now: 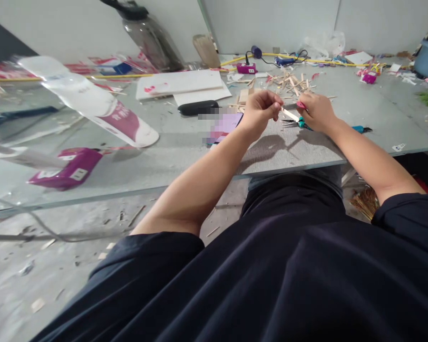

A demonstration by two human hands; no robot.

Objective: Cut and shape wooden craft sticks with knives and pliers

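1. While both arms reach over the grey, smooth-looking tabletop (185, 164), the left grip (262, 111) is narrow, fingertips pinched on one end of a pale, flat, thin strip (290, 114), wood by the look.
2. Right grip (317, 109) closed round a pinkish-red piece (300, 104), small, smooth; a dark, flat part shows beside it. Can't tell if these fingers touch the strip too.
3. Strip's location: in the gap between both hands, slanted, above the tabletop near its front edge.
4. Just below: teal-handled pliers (301, 122), slim dark metal tips, lying flat, partly hidden by the right hand.
5. Behind the hands: loose heap of splintery wood sticks (293, 84), thin, straight, crisscrossed.
6. Left of the hands: phone (230, 124), flat, lilac screen, part pixelated; next to it a glossy black case (199, 108), long, rounded ends.
7. Farther left: flat white sheets (178, 84), stacked; white-and-maroon package (109, 107), rounded end, blurred; boxy purple power block (74, 167), hard plastic.
8. Back: tall see-through grey bottle (153, 42), dark lid; crinkled clear bag (326, 43).
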